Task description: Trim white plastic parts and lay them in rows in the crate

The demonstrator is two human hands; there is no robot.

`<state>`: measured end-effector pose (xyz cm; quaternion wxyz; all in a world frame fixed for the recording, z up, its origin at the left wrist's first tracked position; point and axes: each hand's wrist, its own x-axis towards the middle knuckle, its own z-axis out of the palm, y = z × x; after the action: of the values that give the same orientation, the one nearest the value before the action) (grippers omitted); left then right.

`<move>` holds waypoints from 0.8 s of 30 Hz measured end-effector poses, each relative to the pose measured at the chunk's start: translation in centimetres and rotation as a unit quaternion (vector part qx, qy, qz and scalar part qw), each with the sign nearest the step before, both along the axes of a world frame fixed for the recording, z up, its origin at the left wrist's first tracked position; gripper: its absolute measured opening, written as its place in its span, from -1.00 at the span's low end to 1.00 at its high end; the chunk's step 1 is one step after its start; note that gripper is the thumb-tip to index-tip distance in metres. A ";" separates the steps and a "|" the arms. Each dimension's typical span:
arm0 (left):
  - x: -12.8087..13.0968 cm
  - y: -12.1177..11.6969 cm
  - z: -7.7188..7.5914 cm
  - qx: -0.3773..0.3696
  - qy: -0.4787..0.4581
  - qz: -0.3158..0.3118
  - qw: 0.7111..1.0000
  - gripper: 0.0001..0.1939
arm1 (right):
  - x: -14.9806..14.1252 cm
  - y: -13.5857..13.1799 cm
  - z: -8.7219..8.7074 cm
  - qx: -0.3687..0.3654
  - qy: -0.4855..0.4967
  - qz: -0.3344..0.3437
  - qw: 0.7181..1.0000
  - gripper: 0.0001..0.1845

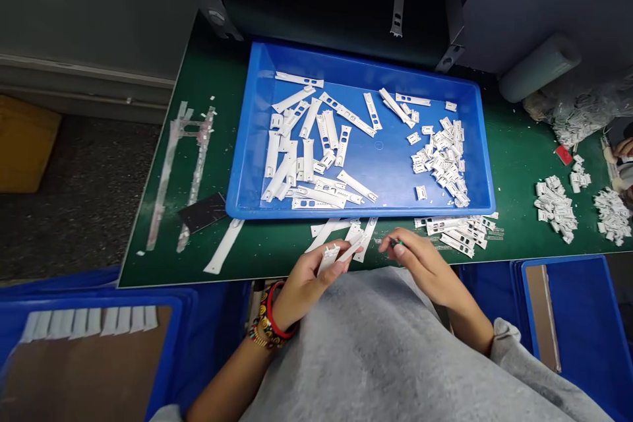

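A: Hands first, please; landmark is the tray.
B: On my remote feed, the left hand [309, 281] is in front of the shallow rectangular blue plastic tray [316, 213], fingers closed on slim white plastic pieces [328, 256]. Exact count uncertain.
A: And the right?
B: Right hand [420, 256] is also in front of the tray, apart from the left; I see its fingers drawn narrow around a small dark-and-green tool [395, 242], mostly hidden.
A: Next, the tray's near side?
B: A pile of long white slotted plastic strips [457, 234] on the green bench top [267, 250], before the tray's right half.
A: Inside?
B: I note scattered long white plastic bars [308, 159] in its left half, a heap of short white plastic clips [445, 165] in its right.
A: Beyond?
B: One white slotted plastic bar [397, 11] on a black flat surface [316, 0] behind the tray.
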<state>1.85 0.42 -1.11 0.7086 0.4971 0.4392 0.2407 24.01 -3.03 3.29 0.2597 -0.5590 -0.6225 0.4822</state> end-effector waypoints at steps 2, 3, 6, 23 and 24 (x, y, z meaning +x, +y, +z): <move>-0.3 -0.2 0.0 0.064 0.009 0.008 0.998 -0.49 | -1.1 0.5 0.4 0.008 0.022 0.035 0.999 -0.72; -0.4 -0.2 0.0 0.101 0.010 0.014 0.995 -0.51 | -1.5 0.7 0.7 0.014 0.026 0.048 0.998 -0.72; -0.6 -0.2 0.1 0.193 -0.013 0.036 0.980 -0.62 | -1.9 1.1 1.3 0.037 0.026 0.077 0.996 -0.73; -1.2 0.4 -0.2 0.310 -0.023 0.048 0.949 -0.69 | -1.3 2.4 2.3 0.068 0.033 0.155 0.985 -0.75; -1.2 0.4 -0.2 0.316 -0.023 0.049 0.947 -0.69 | -1.3 2.4 2.3 0.068 0.030 0.154 0.985 -0.74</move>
<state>0.68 0.83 -1.28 0.5124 0.6674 0.3479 0.4135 22.68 -0.61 5.64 0.2389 -0.4227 -0.7243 0.4896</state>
